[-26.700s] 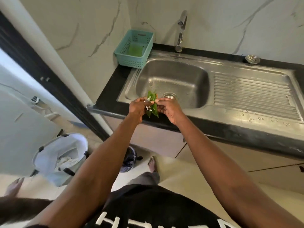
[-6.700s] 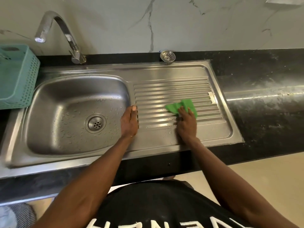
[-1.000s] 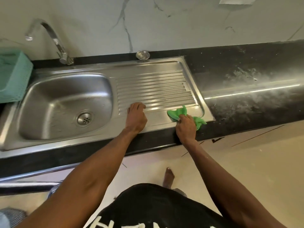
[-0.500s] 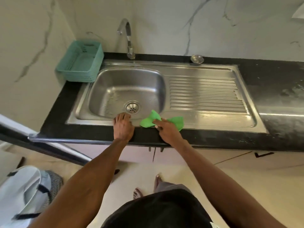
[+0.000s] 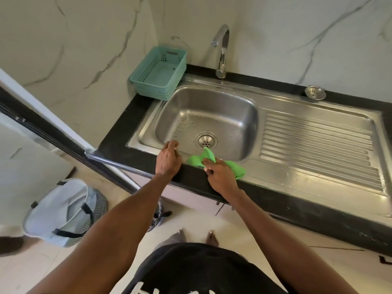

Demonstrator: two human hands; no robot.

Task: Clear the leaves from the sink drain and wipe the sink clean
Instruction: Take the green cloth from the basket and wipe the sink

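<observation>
Gripping the cloth [image 5: 214, 163] in my right hand [image 5: 220, 176], left hand [image 5: 168, 159] resting loosely curled on the sink [image 5: 297, 177] rim, it should bunch softly, light and limp.

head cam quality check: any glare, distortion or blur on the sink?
Head view: wide-angle bend curves the countertop edge and door frame; bright glare streaks on the drainboard and the near sink rim; droplets in the basin read sharp; slight softness on the green cloth and right hand.
</observation>
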